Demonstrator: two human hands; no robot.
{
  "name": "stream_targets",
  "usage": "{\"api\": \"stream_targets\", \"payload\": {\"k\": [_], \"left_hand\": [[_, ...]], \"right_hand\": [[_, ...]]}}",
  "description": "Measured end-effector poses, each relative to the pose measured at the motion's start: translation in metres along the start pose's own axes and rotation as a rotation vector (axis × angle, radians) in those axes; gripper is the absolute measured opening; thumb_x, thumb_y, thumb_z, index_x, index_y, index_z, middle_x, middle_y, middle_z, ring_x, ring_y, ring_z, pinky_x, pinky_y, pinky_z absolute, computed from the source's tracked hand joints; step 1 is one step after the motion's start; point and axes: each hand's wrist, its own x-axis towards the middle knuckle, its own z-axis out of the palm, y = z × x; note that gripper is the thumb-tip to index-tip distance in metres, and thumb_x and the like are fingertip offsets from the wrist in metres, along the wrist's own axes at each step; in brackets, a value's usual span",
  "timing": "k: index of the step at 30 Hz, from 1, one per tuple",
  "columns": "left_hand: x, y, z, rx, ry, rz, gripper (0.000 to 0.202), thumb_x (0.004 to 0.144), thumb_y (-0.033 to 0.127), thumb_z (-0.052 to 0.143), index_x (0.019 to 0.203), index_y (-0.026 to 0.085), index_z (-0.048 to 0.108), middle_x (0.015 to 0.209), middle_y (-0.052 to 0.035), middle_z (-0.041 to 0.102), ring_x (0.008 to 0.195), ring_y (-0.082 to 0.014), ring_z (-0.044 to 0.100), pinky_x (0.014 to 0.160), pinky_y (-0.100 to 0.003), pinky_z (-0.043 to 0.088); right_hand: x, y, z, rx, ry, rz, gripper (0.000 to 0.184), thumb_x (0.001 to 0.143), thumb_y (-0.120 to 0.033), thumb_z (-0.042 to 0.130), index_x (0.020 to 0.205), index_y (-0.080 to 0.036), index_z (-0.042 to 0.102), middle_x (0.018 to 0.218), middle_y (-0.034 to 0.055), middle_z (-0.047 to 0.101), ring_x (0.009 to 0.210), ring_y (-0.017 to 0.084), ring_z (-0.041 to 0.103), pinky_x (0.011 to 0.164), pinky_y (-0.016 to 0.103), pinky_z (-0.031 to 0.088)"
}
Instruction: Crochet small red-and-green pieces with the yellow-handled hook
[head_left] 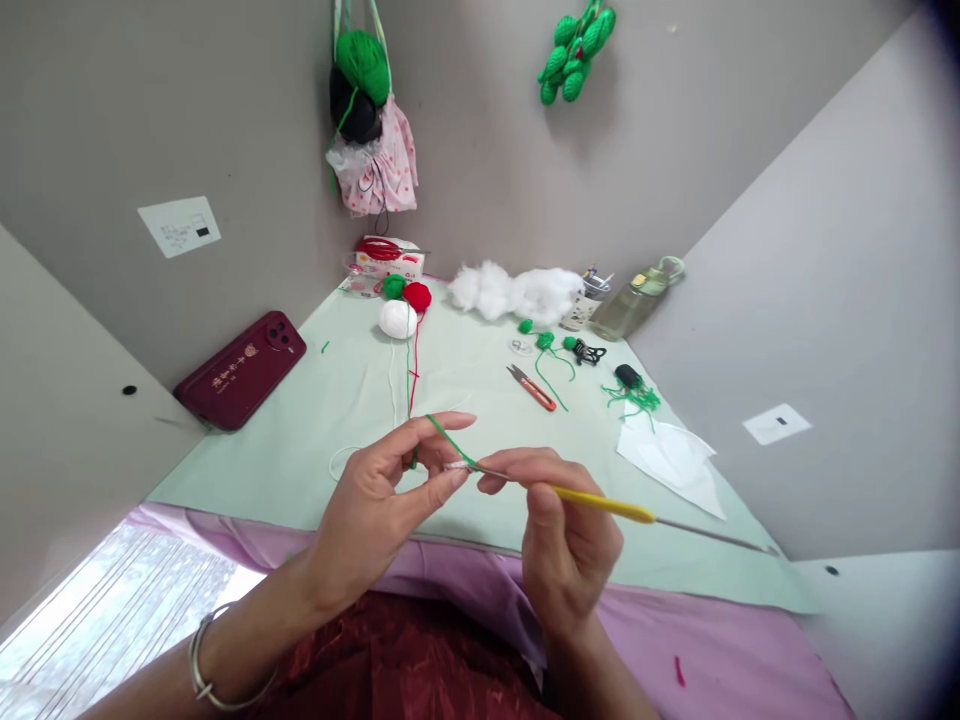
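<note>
My left hand [386, 485] pinches a small white crochet piece [456, 466] between thumb and fingers. Green yarn [450, 440] runs over its raised index finger down to the piece. My right hand [566, 530] grips a crochet hook [600, 502] with a yellow handle and a metal shaft sticking out at both ends. The hook's left tip meets the green yarn at the edge of the piece; the exact loop is too small to make out. Behind the left hand, green, red and white strands lead back to a white yarn ball [397, 319], a red ball [418, 297] and a green ball [394, 287].
Orange thread snips [532, 388] lie mid-table, near green crocheted bits [545, 341]. White stuffing [517, 292], a pen cup [585, 303] and a bottle [637, 300] stand at the back. A maroon phone [244, 370] leans at left; white sheets [667, 462] lie at right.
</note>
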Motion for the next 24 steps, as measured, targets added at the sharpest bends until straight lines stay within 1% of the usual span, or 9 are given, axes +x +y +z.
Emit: {"api": "stream_targets", "payload": {"k": [4,8,12,15,17,19,21,22,24], "left_hand": [[0.001,0.000,-0.001,0.002,-0.007,0.003,0.030,0.091,0.026,0.079,0.119,0.037,0.078,0.080,0.0056,0.066,0.079,-0.0121,0.059,0.081,-0.025,0.049],[0.000,0.000,0.000,0.054,0.013,0.043,0.029,0.092,0.024,0.077,0.119,0.034,0.079,0.081,0.0043,0.067,0.078,-0.0129,0.060,0.080,-0.026,0.051],[-0.002,0.000,0.002,0.126,0.066,0.133,0.022,0.090,0.017,0.076,0.108,0.029,0.082,0.088,0.0019,0.071,0.076,-0.0129,0.061,0.081,-0.029,0.053],[-0.004,-0.001,0.004,0.165,0.113,0.220,0.024,0.090,0.015,0.077,0.108,0.030,0.083,0.086,0.0026,0.071,0.073,-0.0124,0.060,0.083,-0.029,0.052],[-0.005,-0.001,0.007,0.129,0.131,0.229,0.026,0.089,0.016,0.079,0.110,0.030,0.083,0.083,0.0032,0.070,0.072,-0.0122,0.059,0.083,-0.029,0.052],[-0.005,0.000,0.009,-0.020,0.102,0.105,0.031,0.089,0.020,0.081,0.118,0.031,0.081,0.083,0.0035,0.069,0.071,-0.0111,0.057,0.077,-0.027,0.050],[-0.002,0.000,0.009,-0.254,0.003,-0.131,0.041,0.088,0.028,0.084,0.128,0.032,0.077,0.082,0.0044,0.066,0.063,-0.0081,0.050,0.065,-0.023,0.046],[0.000,0.001,0.008,-0.368,-0.056,-0.242,0.044,0.088,0.031,0.084,0.132,0.032,0.075,0.077,0.0056,0.062,0.058,-0.0063,0.044,0.060,-0.022,0.042],[0.003,0.002,0.004,-0.523,-0.129,-0.375,0.045,0.088,0.033,0.085,0.132,0.028,0.076,0.064,0.0087,0.052,0.052,-0.0043,0.032,0.058,-0.019,0.037]], "right_hand": [[-0.001,0.001,0.000,0.036,0.004,0.028,0.025,0.107,-0.015,0.050,0.110,-0.025,0.073,0.098,0.0028,0.078,0.082,0.016,0.072,0.075,0.034,0.059],[-0.001,0.003,-0.001,-0.070,-0.034,-0.038,0.027,0.106,-0.011,0.049,0.111,-0.025,0.071,0.096,0.0027,0.078,0.090,0.018,0.074,0.079,0.034,0.059],[0.001,0.001,-0.004,-0.150,-0.095,-0.098,0.030,0.104,-0.006,0.050,0.116,-0.025,0.070,0.103,0.0046,0.078,0.094,0.018,0.074,0.081,0.035,0.060],[0.002,0.001,-0.004,-0.208,-0.140,-0.125,0.031,0.102,-0.005,0.051,0.116,-0.025,0.070,0.100,0.0052,0.077,0.093,0.019,0.074,0.080,0.036,0.062],[0.000,0.004,-0.003,-0.318,-0.157,-0.182,0.033,0.101,-0.005,0.053,0.120,-0.027,0.070,0.100,0.0057,0.077,0.092,0.020,0.074,0.078,0.035,0.063],[-0.005,0.010,-0.001,-0.488,-0.146,-0.297,0.039,0.099,-0.006,0.057,0.126,-0.030,0.071,0.104,0.0073,0.077,0.094,0.021,0.074,0.076,0.035,0.063],[-0.009,0.015,0.001,-0.577,-0.097,-0.403,0.043,0.097,-0.007,0.061,0.130,-0.033,0.072,0.108,0.0084,0.077,0.096,0.023,0.074,0.076,0.036,0.063],[-0.009,0.016,0.002,-0.546,-0.069,-0.400,0.042,0.097,-0.008,0.062,0.130,-0.034,0.073,0.109,0.0082,0.077,0.096,0.023,0.074,0.075,0.037,0.063],[-0.007,0.015,0.003,-0.383,-0.027,-0.281,0.036,0.100,-0.010,0.060,0.125,-0.032,0.074,0.103,0.0071,0.077,0.092,0.022,0.073,0.074,0.037,0.062]]}}
